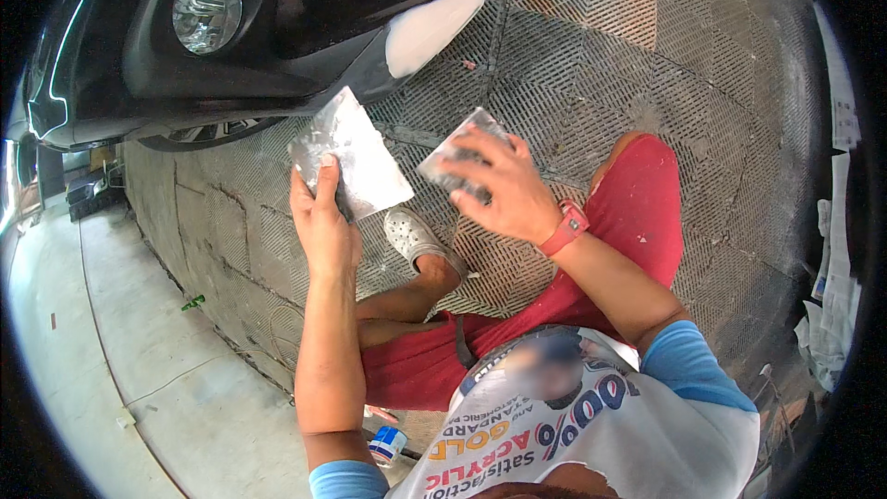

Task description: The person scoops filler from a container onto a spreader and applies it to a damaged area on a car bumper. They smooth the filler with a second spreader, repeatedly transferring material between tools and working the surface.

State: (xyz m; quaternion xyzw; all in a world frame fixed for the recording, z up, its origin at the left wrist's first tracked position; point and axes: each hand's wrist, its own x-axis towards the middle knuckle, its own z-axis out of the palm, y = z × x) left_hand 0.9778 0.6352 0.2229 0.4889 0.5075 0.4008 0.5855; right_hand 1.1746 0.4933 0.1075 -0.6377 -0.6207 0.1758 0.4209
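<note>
- Down by the black car bumper [185, 74], my left hand [321, 222] grips a flat metal blade [356, 152].
- R hand [504, 187] clamps a smaller metal blade [457, 155], near the big one, not touching.
- White filler patch [432, 28] already on bumper; looks rough, I think more smoothing is left.

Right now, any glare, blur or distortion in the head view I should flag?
Head view: strong fisheye, the grate floor lines bend near the dark rim; glare on the fog lamp and a washed-out white patch on the bumper; the plate in the left hand and the scraper under the right hand read sharp; the shirt has a blurred patch.
</note>
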